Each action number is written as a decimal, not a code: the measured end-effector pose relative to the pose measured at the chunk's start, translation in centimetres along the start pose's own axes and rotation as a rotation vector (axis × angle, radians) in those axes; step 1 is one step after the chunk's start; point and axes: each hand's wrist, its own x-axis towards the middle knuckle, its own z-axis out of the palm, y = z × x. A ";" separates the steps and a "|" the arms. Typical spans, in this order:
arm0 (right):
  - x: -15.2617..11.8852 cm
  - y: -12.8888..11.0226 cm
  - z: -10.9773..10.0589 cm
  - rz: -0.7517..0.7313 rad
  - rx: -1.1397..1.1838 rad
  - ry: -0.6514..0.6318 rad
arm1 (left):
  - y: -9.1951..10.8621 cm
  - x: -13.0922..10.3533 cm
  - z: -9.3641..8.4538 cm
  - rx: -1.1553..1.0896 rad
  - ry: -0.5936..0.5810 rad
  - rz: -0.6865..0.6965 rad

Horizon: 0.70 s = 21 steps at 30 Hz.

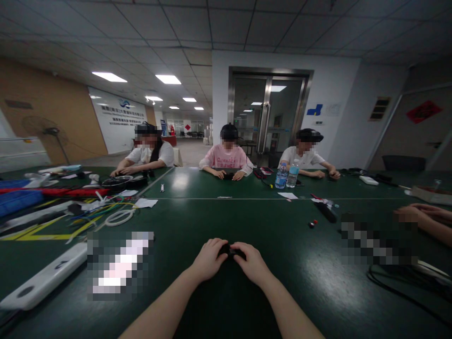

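Both of my hands meet low in the middle of the view, over the dark green table [197,301]. Between them is a small black object [232,252], too dark and too covered by fingers for me to tell its kind. My left hand [208,260] grips its left end, thumb on the near side and fingers curled over the far side. On the right end, my right hand [254,263] holds it in the same way. The object is at or just above the tabletop; I cannot tell which.
A white power strip [45,278] lies at left, beside a blurred-out bright patch. Cables [120,216] and blue trays [19,202] fill the far left. Two water bottles [281,176] stand across the table. Several people sit around it; another person's hands [420,219] rest at right.
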 end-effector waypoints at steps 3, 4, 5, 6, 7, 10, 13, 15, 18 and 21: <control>-0.1 -0.1 -0.1 0.001 -0.005 -0.004 | 0.0 -0.1 -0.1 -0.004 -0.005 -0.008; -0.1 -0.2 -0.1 0.006 -0.004 -0.006 | 0.0 -0.1 -0.1 -0.007 -0.006 -0.009; -0.2 -0.3 -0.2 0.012 -0.002 -0.009 | 0.0 -0.1 -0.1 -0.010 -0.005 -0.009; -0.2 -0.5 -0.3 0.018 0.001 -0.012 | -0.1 -0.1 -0.1 -0.013 -0.002 -0.008; -0.3 -0.6 -0.3 0.023 0.002 -0.015 | -0.1 -0.1 0.0 -0.015 0.000 -0.006; -0.4 -0.9 -0.5 0.036 0.002 -0.022 | -0.2 0.0 0.1 -0.015 0.009 0.000; -0.4 -0.9 -0.4 0.051 0.005 -0.025 | -0.3 0.1 0.1 -0.016 0.009 -0.004; -0.4 -0.8 -0.4 0.051 0.002 -0.022 | -0.4 0.1 0.1 -0.018 0.003 -0.006; -0.3 -0.6 -0.2 0.046 -0.012 -0.024 | -0.6 0.1 0.3 -0.015 0.000 0.003; -0.1 -0.4 -0.1 0.006 -0.046 -0.026 | -0.7 0.2 0.5 -0.008 0.009 0.021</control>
